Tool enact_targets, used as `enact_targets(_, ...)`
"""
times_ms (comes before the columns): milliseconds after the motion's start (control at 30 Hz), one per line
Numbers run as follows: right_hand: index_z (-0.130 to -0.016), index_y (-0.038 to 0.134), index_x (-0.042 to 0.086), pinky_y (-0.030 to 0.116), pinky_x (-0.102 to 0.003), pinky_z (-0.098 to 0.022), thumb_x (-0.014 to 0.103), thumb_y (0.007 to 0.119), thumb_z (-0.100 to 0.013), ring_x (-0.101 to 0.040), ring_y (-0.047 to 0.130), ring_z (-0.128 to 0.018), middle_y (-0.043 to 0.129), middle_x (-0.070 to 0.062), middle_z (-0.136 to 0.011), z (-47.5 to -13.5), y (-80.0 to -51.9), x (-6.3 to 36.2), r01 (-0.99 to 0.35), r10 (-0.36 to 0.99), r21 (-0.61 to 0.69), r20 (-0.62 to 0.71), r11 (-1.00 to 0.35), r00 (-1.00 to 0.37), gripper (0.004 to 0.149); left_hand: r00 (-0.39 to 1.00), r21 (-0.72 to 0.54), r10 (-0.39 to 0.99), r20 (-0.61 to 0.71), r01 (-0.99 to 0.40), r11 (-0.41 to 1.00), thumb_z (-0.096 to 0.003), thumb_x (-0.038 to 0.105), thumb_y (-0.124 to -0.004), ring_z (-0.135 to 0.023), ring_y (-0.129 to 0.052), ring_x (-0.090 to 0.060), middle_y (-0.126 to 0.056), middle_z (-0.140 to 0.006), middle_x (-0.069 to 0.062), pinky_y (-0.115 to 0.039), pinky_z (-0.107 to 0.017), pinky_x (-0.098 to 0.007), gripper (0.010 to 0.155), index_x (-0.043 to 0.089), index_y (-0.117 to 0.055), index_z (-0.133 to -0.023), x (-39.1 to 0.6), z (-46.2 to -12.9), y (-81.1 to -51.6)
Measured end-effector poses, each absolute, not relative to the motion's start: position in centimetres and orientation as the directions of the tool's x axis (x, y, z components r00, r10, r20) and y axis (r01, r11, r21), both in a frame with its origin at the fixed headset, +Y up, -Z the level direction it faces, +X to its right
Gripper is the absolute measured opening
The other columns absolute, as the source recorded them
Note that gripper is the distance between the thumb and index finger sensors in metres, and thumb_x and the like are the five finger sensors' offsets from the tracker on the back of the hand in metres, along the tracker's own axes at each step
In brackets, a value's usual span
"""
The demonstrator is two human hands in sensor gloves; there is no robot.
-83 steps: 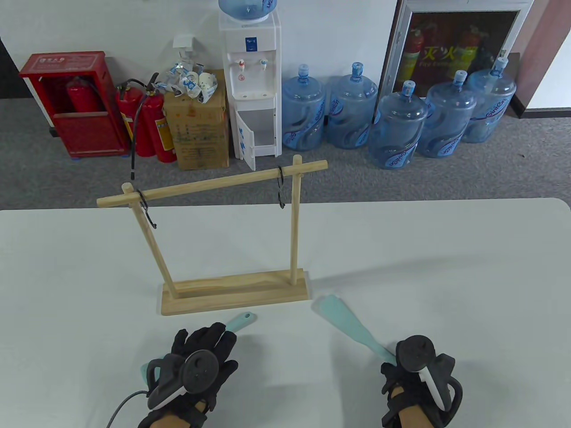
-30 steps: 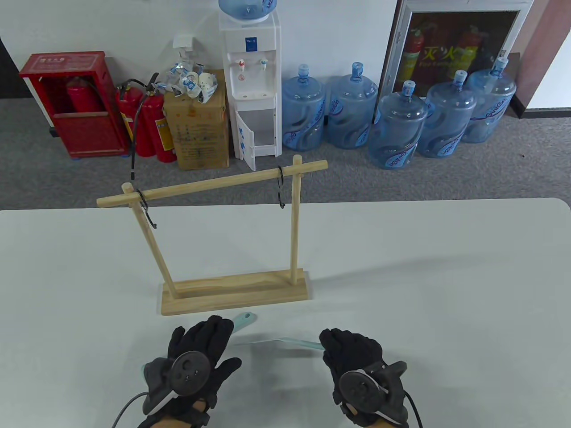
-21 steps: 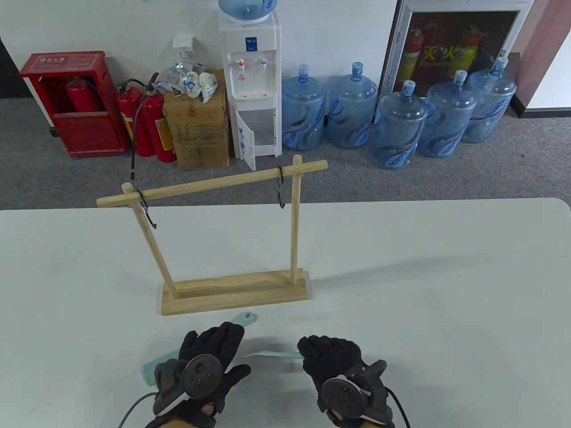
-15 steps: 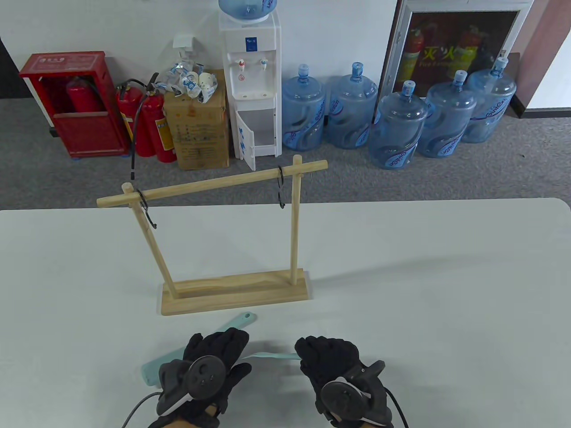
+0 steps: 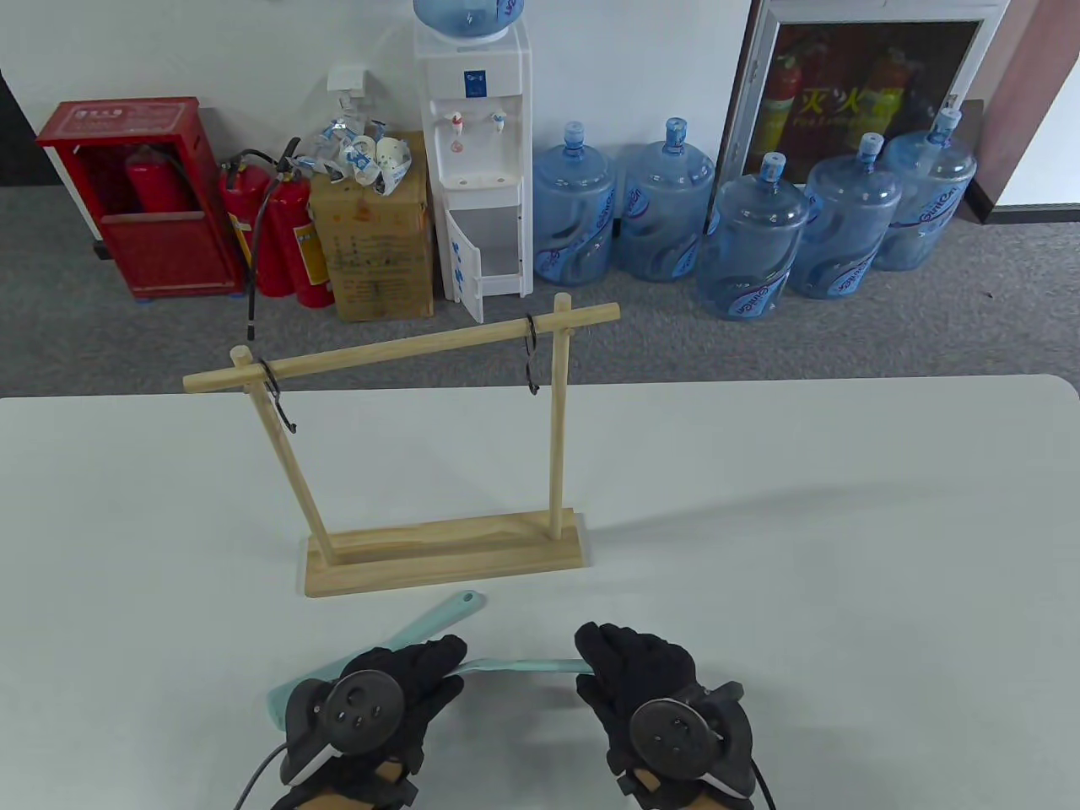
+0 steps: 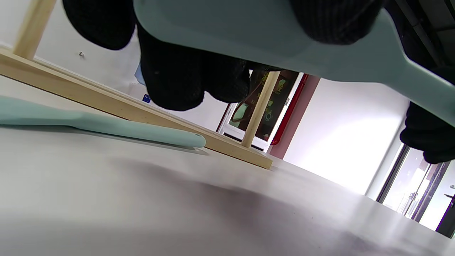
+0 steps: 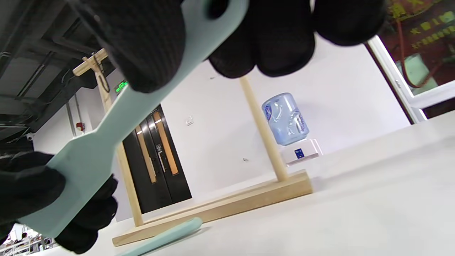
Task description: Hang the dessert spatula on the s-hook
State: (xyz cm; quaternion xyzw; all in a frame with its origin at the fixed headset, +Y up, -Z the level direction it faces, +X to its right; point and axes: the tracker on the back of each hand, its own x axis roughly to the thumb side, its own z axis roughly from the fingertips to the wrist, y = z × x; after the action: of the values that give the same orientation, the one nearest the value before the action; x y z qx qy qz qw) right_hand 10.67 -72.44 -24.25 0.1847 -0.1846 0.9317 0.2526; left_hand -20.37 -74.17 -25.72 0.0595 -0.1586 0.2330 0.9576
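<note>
Behind the white table [image 5: 844,523], five blue water jugs [image 5: 751,245] carry a label reading roughly "Ginten", not fully legible, and the poster [image 5: 852,101] behind glass shows Chinese characters. The wooden rack [image 5: 439,553] stands mid-table with two black S-hooks on its crossbar, the left s-hook [image 5: 278,403] and right s-hook [image 5: 531,363] both bare; a second teal spatula [image 5: 405,629] lies just before the base, its handle pointing up-right. The dessert spatula [image 5: 519,666] is held above the table, long axis lying left-right: the left hand [image 5: 371,704] pinches its blade end between thumb and fingers [image 6: 334,21], and the right hand [image 5: 650,700] grips the handle end, whose hang hole shows at the fingers [image 7: 142,42].
</note>
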Motion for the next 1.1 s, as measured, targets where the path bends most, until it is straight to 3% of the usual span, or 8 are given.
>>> enact_targets(267,-0.105,0.051,0.021,0.049,-0.063,-0.066,0.045,0.082,-0.042,-0.04,0.057,-0.094,0.047,-0.01,-0.105,-24.5,-72.8,13.7,-0.537,0.448,-0.274,0.328,-0.798,-0.832,0.074,0.783,0.066,0.548,0.296,-0.589,0.806,-0.0447,0.057,-0.071,-0.066,-0.103,-0.022,-0.099,-0.084,0.0,-0.068,-0.064,-0.058,0.059,0.025,-0.084,-0.091,-22.1,-25.9,-73.8)
enact_targets(467,-0.106,0.047,0.02,0.045,-0.064,-0.067,0.047,0.081,-0.043,-0.041,0.053,-0.096,0.042,-0.011,-0.106,-25.2,-74.1,15.0,-0.517,0.467,-0.215,0.245,-0.829,-0.85,0.076,0.589,0.093,0.77,0.244,-0.805,0.586,-0.0463,0.056,-0.069,-0.062,-0.105,-0.021,-0.1,-0.081,-0.001,-0.072,-0.061,-0.058,0.058,0.022,-0.084,-0.09,-24.8,-26.1,-73.8)
enact_targets(600,-0.106,0.047,0.02,0.045,-0.064,-0.067,0.048,0.081,-0.042,-0.041,0.052,-0.096,0.041,-0.011,-0.106,-25.4,-74.4,15.5,-0.494,0.453,-0.198,0.217,-0.847,-0.865,0.077,0.465,0.042,0.857,0.223,-0.883,0.468,-0.0468,0.055,-0.07,-0.044,-0.107,-0.017,-0.104,-0.065,-0.002,-0.078,-0.053,-0.055,0.057,0.016,-0.088,-0.084,-26.3,-26.7,-74.3)
enact_targets(767,-0.106,0.046,0.02,0.045,-0.064,-0.067,0.049,0.081,-0.043,-0.041,0.051,-0.096,0.041,-0.011,-0.106,-25.6,-74.9,15.8,-0.473,0.443,-0.166,0.187,-0.865,-0.877,0.078,0.342,0.081,0.909,0.236,-0.94,0.333,-0.047,0.055,-0.07,-0.033,-0.108,-0.012,-0.106,-0.057,0.001,-0.083,-0.045,-0.051,0.057,0.014,-0.09,-0.082,-28.0,-26.7,-74.2)
enact_targets(900,-0.106,0.046,0.019,0.044,-0.064,-0.067,0.049,0.08,-0.043,-0.042,0.051,-0.097,0.041,-0.011,-0.106,-25.8,-75.2,16.1,-0.476,0.452,-0.16,0.164,-0.865,-0.877,0.078,0.194,0.125,0.947,0.256,-0.978,0.167,-0.0472,0.055,-0.07,-0.032,-0.107,-0.012,-0.106,-0.056,0.001,-0.083,-0.044,-0.051,0.057,0.014,-0.09,-0.081,-29.1,-26.5,-74.4)
enact_targets(1100,-0.106,0.046,0.019,0.044,-0.064,-0.068,0.049,0.08,-0.043,-0.042,0.051,-0.097,0.041,-0.011,-0.106,-25.8,-75.3,16.3,-0.482,0.46,-0.16,0.158,-0.861,-0.874,0.078,0.084,0.17,0.964,0.252,-0.985,0.041,-0.0475,0.054,-0.07,-0.03,-0.107,-0.011,-0.106,-0.055,0.0,-0.084,-0.039,-0.048,0.057,0.012,-0.09,-0.081,-30.5,-26.4,-74.6)
